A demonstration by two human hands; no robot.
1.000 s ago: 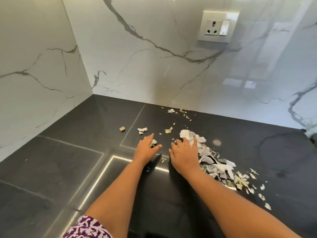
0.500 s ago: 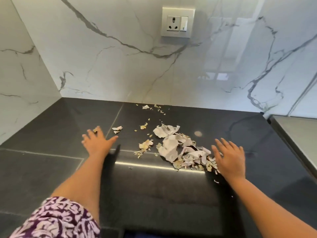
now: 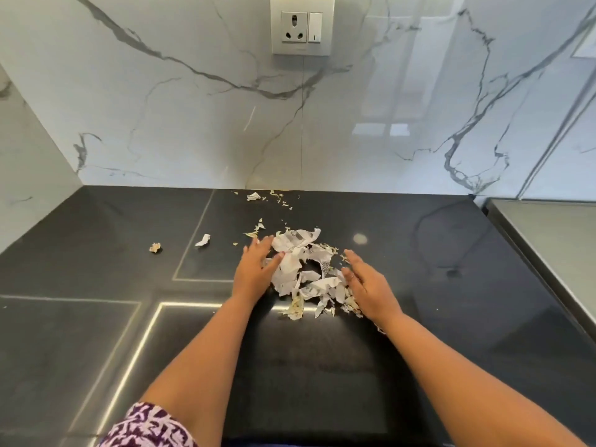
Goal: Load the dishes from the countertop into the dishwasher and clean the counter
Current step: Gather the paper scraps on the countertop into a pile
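A heap of torn white paper scraps and dry yellowish peelings [image 3: 304, 269] lies on the black countertop [image 3: 419, 285]. My left hand [image 3: 254, 269] presses flat against the heap's left side, fingers straight. My right hand [image 3: 367, 282] lies flat against its right side, fingers straight and spread. Both hands bracket the heap. Stray bits lie apart: a white paper scrap [image 3: 203, 240], a small brownish crumb [image 3: 155, 248], and flakes near the back wall [image 3: 254, 196]. No dishes or dishwasher are in view.
A white marble backsplash with a socket and switch plate [image 3: 301, 25] rises behind the counter. A marble side wall closes the left. A grey metal surface [image 3: 554, 250] adjoins the counter on the right.
Both hands have swept inward from wide apart to the two sides of the heap, pushing the scraps into a tighter pile. The camera has shifted right.
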